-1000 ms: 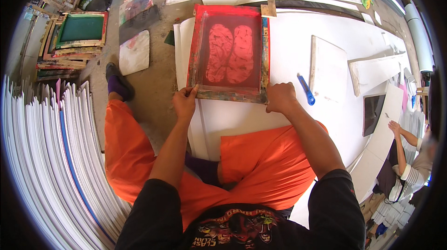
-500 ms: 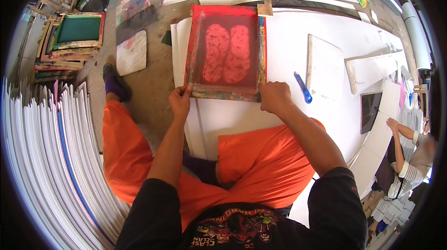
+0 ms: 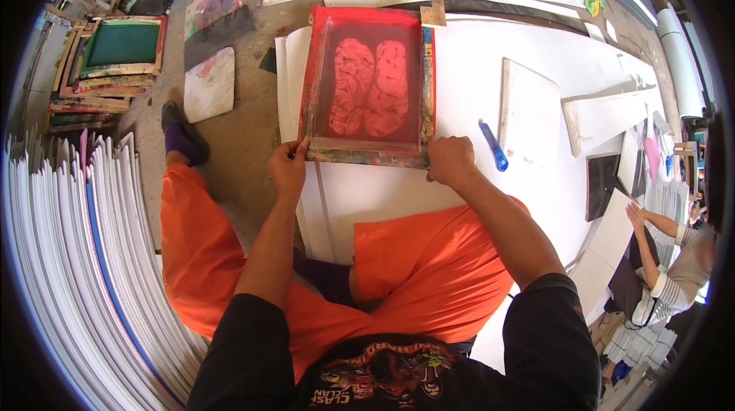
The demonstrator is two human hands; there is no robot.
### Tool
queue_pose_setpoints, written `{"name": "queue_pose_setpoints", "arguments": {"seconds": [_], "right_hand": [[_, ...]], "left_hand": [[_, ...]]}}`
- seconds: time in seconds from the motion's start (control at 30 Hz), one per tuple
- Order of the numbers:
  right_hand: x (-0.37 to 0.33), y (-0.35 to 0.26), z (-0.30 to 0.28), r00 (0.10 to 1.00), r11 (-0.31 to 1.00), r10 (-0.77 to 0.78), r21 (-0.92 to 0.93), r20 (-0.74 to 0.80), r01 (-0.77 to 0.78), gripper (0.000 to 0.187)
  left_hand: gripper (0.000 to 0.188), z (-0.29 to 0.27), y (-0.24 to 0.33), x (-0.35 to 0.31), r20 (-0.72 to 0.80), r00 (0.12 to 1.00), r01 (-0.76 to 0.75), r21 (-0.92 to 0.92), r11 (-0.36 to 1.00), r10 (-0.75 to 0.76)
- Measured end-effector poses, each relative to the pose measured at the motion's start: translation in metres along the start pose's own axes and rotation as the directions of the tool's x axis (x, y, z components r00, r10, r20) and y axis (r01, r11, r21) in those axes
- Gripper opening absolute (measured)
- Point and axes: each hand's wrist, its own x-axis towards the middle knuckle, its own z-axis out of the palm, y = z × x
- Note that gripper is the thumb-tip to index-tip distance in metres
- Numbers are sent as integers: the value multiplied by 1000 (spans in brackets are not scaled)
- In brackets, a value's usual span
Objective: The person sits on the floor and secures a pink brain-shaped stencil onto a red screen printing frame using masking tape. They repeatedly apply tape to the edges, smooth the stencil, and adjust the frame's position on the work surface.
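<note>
While hands point(image 3: 289, 168) point(image 3: 452, 158) hold the frame point(image 3: 367, 17), a cutter point(image 3: 494, 146) lies nearby.

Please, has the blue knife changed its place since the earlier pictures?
No. The blue knife lies in the same place beside the white board at its right; both shift slightly left together, so probably only the view moved.

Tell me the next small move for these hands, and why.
Probably raise the frame's near edge slightly, both hands together: the left hand pinches its near left corner, the right hand is at the near right one, and the blue knife lies apart to the right.
</note>
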Motion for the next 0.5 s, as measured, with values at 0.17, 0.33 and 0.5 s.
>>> {"name": "queue_pose_setpoints", "arguments": {"seconds": [0.17,0.33,0.5], "right_hand": [[4,-2,10,998,998,58,5,21,-58,77],[-5,7,8,999,997,-14,74,-45,18,89],[-3,67,27,955,881,21,458,-294,122,79]], "left_hand": [[25,1,7,-4,-13,984,-173,172,970,178],[22,3,-6,-4,-24,978,-200,200,959,209],[21,5,-5,-3,-10,970,-233,220,947,241]]}}
